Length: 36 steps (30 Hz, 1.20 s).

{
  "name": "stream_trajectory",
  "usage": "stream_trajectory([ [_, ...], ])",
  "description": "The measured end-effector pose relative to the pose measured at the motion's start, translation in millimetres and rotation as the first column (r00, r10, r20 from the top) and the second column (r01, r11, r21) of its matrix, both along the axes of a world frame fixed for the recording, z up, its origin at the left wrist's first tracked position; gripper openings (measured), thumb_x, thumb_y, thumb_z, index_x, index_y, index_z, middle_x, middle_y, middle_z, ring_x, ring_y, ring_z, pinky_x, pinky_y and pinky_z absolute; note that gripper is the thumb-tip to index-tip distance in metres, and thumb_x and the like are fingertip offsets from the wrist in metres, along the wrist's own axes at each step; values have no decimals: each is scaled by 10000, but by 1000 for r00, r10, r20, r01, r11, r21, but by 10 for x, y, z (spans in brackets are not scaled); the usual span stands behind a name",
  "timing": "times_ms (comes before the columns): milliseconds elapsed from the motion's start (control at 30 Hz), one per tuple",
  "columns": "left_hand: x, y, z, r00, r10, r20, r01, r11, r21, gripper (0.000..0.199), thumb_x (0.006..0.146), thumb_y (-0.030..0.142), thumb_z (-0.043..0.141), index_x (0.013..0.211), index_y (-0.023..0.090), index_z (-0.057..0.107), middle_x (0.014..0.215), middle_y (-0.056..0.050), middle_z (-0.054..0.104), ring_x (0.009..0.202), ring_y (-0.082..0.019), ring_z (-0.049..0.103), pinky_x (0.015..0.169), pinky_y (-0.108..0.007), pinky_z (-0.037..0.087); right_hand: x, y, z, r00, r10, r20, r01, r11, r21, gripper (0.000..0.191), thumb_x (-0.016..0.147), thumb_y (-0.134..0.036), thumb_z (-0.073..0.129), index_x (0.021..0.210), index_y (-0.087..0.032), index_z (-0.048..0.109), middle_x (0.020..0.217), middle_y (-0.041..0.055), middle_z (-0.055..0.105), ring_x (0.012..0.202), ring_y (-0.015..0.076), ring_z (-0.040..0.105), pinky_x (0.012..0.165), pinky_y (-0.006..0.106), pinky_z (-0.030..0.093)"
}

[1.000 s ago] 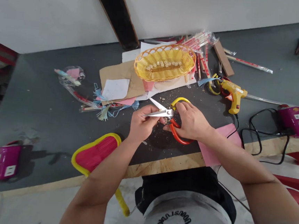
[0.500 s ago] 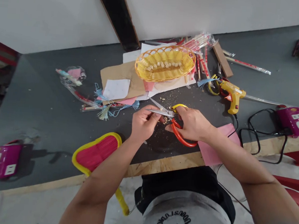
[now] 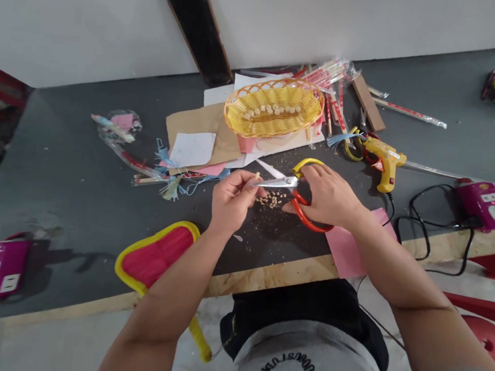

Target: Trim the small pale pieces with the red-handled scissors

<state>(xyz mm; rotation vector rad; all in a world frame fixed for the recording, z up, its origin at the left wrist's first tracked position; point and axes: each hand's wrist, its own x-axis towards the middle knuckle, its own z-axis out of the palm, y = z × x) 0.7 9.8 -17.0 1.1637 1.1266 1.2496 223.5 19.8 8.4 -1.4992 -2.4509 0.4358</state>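
My right hand [image 3: 327, 193] grips the scissors [image 3: 279, 182], which have one yellow and one red handle loop. Their blades are apart and point left toward my left hand [image 3: 234, 200]. Thumb and fingers of my left hand pinch a small pale piece [image 3: 256, 176] at the blade tips; most of it is hidden. Beneath the blades, small light-brown bits [image 3: 273, 200] lie in a loose pile on the dark table [image 3: 250, 255]. Beyond the hands, a yellow woven basket [image 3: 273, 130] holds a row of small pale clusters [image 3: 275, 109].
Wrapped sticks [image 3: 331, 71] and a wooden block [image 3: 367, 102] lie behind the basket's right side. To the right are a yellow glue gun [image 3: 386, 163], pink paper [image 3: 345, 252] and a purple power box [image 3: 486, 203]. A pink fan-like item [image 3: 157, 252] with yellow edging is left.
The scissors and my right hand have shifted slightly right and up. My left hand has moved a little left, and the pile of bits is more exposed.
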Motion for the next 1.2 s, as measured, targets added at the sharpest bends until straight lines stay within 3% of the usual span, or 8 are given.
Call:
stream_trajectory([
  [167,-8,82,25,991,59,119,-55,998,-34,353,774,504,793,819,182,653,660,-20,695,398,-41,385,377,-195,251,204,132,-138,984,-140,114,140,990,7,661,790,-637,687,1168,-108,568,1158,239,631,1196,436,541,984,564,468],
  [367,10,81,25,991,11,130,-5,999,-45,336,747,478,816,841,189,672,709,-21,704,437,-53,427,398,-201,278,272,146,-141,974,-151,166,153,988,0,619,722,-451,750,1200,-106,559,1221,234,587,1196,432,497,993,560,462],
  [567,-29,80,-58,983,84,-161,-67,992,109,259,775,420,806,871,193,728,745,-14,717,575,-91,555,544,-221,431,263,151,-103,955,-176,240,177,984,21,505,768,-483,689,1090,-104,601,1102,218,623,1107,401,514,956,570,453],
  [800,-48,49,-8,901,69,-429,42,969,245,161,878,327,676,894,185,749,809,-34,758,689,-143,646,664,-254,497,320,163,-52,941,-100,325,107,994,-5,643,779,-596,715,1132,-66,630,1152,242,645,1137,400,554,979,528,454],
  [900,-43,52,3,875,85,-476,66,954,291,107,875,270,676,886,191,745,861,-35,777,741,-150,673,707,-258,521,289,194,53,893,-93,441,110,994,-14,668,808,-631,699,1121,-42,662,1116,251,682,1109,393,608,963,505,466],
  [1033,-55,56,-5,833,111,-542,93,938,334,93,889,224,659,906,192,745,907,-34,786,810,-151,694,759,-259,535,233,249,288,811,-19,584,135,979,-156,640,858,-678,629,997,-60,721,972,219,732,935,358,689,809,426,503],
  [1133,-65,55,1,814,123,-568,128,915,382,112,914,225,641,919,196,749,913,-34,786,850,-159,702,803,-277,535,194,238,396,881,-94,463,162,981,-110,446,927,-543,601,999,-121,726,955,162,751,873,293,693,737,365,486],
  [1200,-68,54,13,807,119,-579,167,894,416,131,932,224,626,928,198,754,907,-37,784,868,-164,703,825,-287,531,135,187,377,983,-94,159,103,994,-49,278,963,-374,563,1065,-160,708,1012,111,753,889,226,681,761,323,476],
])
